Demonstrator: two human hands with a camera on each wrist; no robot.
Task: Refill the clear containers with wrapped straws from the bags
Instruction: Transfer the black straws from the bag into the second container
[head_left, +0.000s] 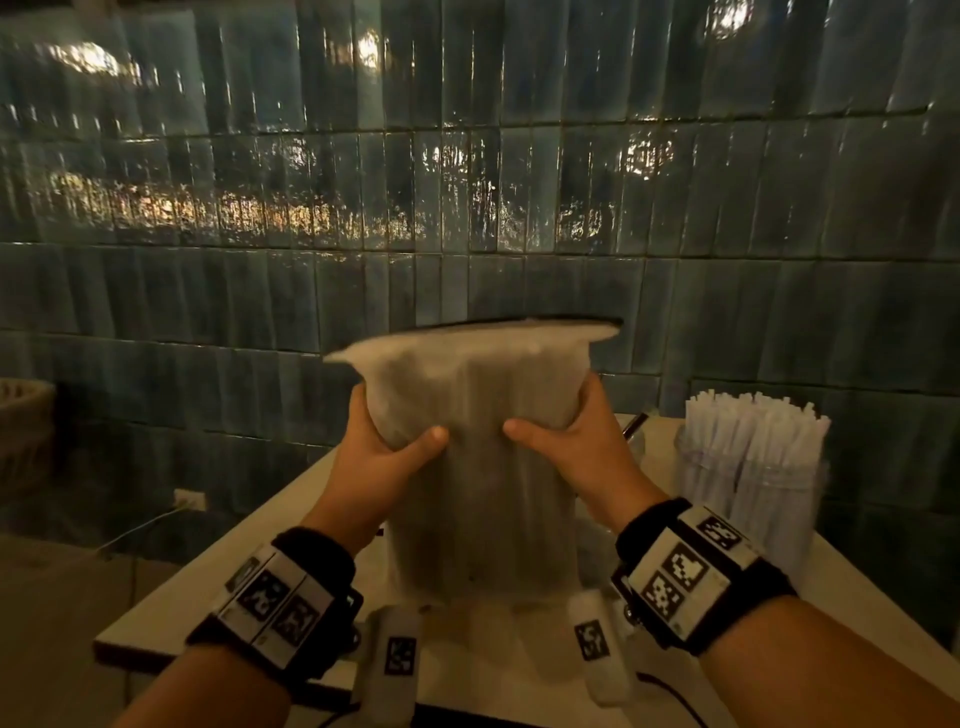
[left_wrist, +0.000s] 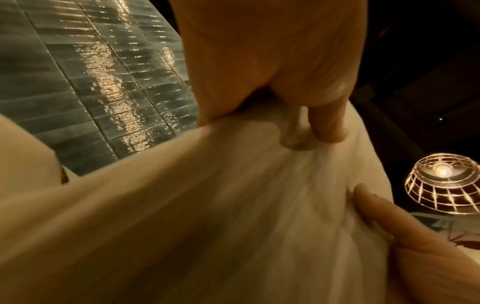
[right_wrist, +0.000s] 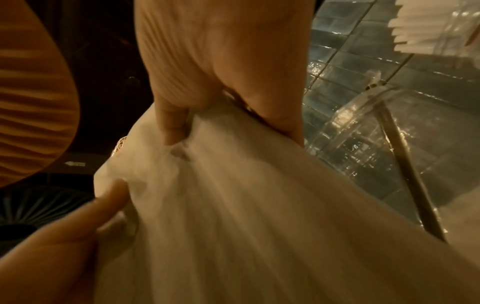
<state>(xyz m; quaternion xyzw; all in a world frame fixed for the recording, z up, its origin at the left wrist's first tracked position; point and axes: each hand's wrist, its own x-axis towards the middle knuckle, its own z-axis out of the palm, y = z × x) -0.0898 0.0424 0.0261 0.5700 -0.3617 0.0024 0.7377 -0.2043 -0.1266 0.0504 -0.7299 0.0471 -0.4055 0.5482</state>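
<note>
The bag of wrapped straws (head_left: 478, 467) stands upright above the pale surface (head_left: 218, 587), soft, translucent and blurred; we grip it with our left hand (head_left: 382, 441) and right hand (head_left: 571, 441), thumbs in front, fingers curled behind. Its contents show only as vague vertical ridges. To the right, a clear container (head_left: 753, 483) holds white wrapped straws (head_left: 753, 421).

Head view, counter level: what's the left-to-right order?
Basket → left hand → bag of straws → right hand → container full of wrapped straws.
</note>
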